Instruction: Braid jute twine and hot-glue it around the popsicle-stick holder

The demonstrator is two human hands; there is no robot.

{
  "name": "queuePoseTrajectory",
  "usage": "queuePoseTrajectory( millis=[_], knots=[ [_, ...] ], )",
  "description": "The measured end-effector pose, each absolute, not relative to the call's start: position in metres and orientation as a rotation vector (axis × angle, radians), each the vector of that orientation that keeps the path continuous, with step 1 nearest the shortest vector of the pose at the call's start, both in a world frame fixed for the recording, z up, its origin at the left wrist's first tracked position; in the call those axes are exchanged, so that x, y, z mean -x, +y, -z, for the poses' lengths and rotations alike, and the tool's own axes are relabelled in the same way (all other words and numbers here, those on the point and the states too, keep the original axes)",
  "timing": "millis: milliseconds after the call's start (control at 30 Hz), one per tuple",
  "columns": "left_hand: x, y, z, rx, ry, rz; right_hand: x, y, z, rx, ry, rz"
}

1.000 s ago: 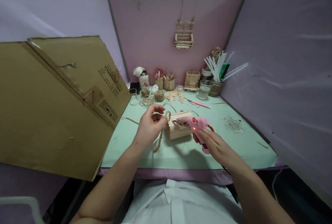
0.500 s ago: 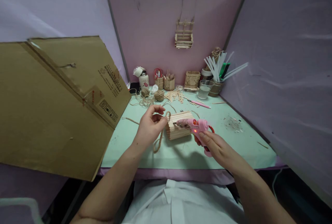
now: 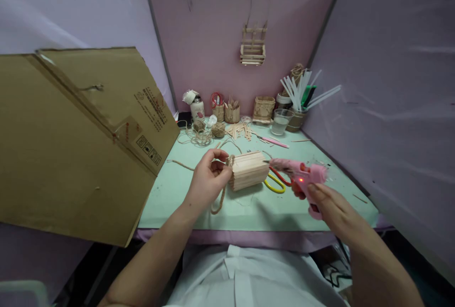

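Note:
A holder built of pale wooden sticks lies on its side on the mint-green table. At its left end, my left hand pinches a braided jute cord against the edge; a loop of the cord hangs down below the hand. My right hand grips a pink glue gun with an orange light glowing on its side. The gun's nozzle points left, just past the holder's right end. Under the gun lie scissors with yellow and red handles, their blades hidden behind the holder.
A cardboard sheet leans in from the left. Along the back stand a cup of water, a pot of glue sticks, jute balls, loose sticks and a pink pen-like cutter. A small stick swing hangs on the wall.
My right hand has drawn the glue gun away to the right, off the holder's left end, uncovering the scissors. My left hand has pressed the cord onto the holder's edge.

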State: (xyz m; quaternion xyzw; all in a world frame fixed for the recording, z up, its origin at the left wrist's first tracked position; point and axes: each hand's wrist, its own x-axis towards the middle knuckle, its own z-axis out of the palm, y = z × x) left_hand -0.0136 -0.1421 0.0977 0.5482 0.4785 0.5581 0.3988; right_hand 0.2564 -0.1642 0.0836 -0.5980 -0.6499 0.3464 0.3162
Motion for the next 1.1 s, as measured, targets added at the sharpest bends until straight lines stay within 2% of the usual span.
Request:
queuePoseTrajectory(
  millis=[133,233,433,533,667,733,1000,1100],
  knots=[
    [0.005,-0.149,-0.087,-1.452,1.212,-1.417,-0.287,-0.136,-0.057,1.779,-1.874,-0.281],
    [-0.003,-0.155,-0.076,-1.519,1.246,-1.437,-0.307,-0.119,-0.029,2.074,-1.993,0.082],
    [-0.014,-0.165,-0.058,-1.713,1.297,-1.504,-0.314,-0.117,-0.011,2.223,-1.987,0.252],
    [-0.019,-0.167,-0.051,-1.877,1.328,-1.571,-0.285,-0.125,-0.032,1.871,-1.872,0.072],
    [-0.023,-0.167,-0.043,-2.048,1.354,-1.616,-0.216,-0.137,-0.058,1.287,-1.757,-0.788],
    [-0.025,-0.167,-0.039,-2.087,1.358,-1.607,-0.184,-0.139,-0.062,1.125,-1.667,-1.029],
    [-0.023,-0.172,-0.029,-2.172,1.174,-1.664,-0.145,-0.131,-0.057,1.04,-1.339,-1.304],
    [-0.016,-0.17,-0.03,-1.952,1.162,-1.77,-0.145,-0.132,-0.055,1.039,-1.336,-1.287]
  ],
)
